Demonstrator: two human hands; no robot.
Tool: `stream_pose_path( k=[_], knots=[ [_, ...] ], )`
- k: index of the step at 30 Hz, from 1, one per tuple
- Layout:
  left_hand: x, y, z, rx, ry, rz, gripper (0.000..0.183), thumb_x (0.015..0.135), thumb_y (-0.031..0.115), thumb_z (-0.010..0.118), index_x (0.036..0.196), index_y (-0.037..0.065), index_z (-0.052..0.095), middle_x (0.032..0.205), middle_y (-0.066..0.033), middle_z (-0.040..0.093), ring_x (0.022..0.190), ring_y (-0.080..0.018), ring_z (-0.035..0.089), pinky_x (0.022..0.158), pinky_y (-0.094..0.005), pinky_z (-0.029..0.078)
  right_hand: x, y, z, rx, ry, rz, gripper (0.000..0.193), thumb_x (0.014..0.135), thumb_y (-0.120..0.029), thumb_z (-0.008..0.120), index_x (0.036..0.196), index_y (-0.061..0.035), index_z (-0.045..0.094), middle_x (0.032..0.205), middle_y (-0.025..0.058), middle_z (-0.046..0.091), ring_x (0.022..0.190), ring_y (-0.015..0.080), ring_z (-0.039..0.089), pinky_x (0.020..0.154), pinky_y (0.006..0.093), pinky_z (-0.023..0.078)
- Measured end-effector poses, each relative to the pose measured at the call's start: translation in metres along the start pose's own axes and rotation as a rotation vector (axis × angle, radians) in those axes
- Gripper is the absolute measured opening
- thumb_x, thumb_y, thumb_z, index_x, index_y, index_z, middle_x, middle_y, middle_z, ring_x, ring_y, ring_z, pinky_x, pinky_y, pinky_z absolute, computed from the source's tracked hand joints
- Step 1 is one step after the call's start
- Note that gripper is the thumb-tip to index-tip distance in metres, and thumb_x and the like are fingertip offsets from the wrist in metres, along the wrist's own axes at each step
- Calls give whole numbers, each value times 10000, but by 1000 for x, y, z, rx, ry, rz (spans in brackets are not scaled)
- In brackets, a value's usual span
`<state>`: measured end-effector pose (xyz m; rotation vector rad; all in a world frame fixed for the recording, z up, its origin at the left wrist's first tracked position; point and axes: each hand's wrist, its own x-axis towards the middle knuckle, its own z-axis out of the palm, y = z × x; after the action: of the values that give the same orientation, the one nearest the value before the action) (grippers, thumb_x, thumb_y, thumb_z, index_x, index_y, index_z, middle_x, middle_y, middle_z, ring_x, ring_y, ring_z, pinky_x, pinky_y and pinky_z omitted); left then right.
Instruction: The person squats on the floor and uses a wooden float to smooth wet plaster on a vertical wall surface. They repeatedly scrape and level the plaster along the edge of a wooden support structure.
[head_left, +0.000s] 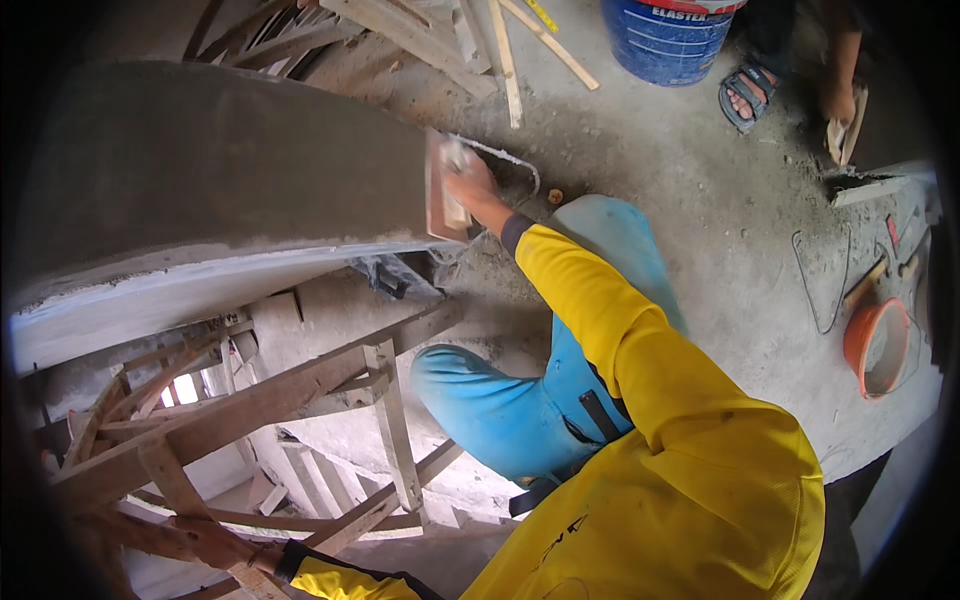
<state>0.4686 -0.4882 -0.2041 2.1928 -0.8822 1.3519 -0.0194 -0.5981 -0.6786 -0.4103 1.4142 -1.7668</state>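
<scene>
My right hand (pixel 472 186) is closed around the handle of a plastering float (pixel 436 190), somewhat smeared by motion. The float's flat reddish plate lies against the end of a long surface of damp grey plaster (pixel 240 160). At the lower left, my left hand (pixel 215 545) is closed on a timber brace (pixel 172 478) of the wooden framework; its fingers are dim and partly hidden.
Below the plastered edge stands a framework of timber beams (pixel 300 390). Loose wood strips (pixel 508 65) lie at the top, near a blue bucket (pixel 668 40). Another person's hand (pixel 838 100) holds a wooden piece at the upper right. An orange bucket (pixel 862 345) lies to the right.
</scene>
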Motion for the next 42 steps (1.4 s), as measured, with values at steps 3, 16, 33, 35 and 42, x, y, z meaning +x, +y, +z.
stream_pose_path(
  k=[3,16,33,35,42],
  knots=[
    [-7,-1,-1,9,14,17,801,897,789,276,1089,168,745,963,-182,731,853,-427,686,746,-497,550,-46,5,18,-106,83,143,363,911,-283,636,1108,19,601,976,195,697,918,292,694,810,420,535],
    [-8,-15,15,126,161,-31,780,891,800,281,1041,209,768,937,-198,728,803,-393,687,696,-479,538,-74,-21,28,-138,-20,-33,353,884,-313,642,1051,-9,576,982,224,679,958,371,683,805,426,537],
    [-7,-3,6,82,173,35,784,927,761,230,1084,206,760,913,-202,727,782,-405,686,667,-502,525,-14,-30,14,-37,4,139,375,860,-263,652,1111,-2,553,966,205,681,958,348,684,852,463,515],
    [-11,2,1,52,161,40,792,924,766,234,1093,196,757,936,-200,727,807,-402,686,682,-498,525,-21,1,6,-1,-9,273,366,861,-270,654,1091,-1,560,960,196,683,943,325,690,829,446,526],
    [6,-21,15,125,68,-68,761,915,772,247,1186,240,719,990,-186,727,839,-397,683,724,-483,526,-25,-32,23,-56,-76,79,293,927,-268,629,1110,-45,580,986,106,658,853,220,660,721,376,540]
  ],
)
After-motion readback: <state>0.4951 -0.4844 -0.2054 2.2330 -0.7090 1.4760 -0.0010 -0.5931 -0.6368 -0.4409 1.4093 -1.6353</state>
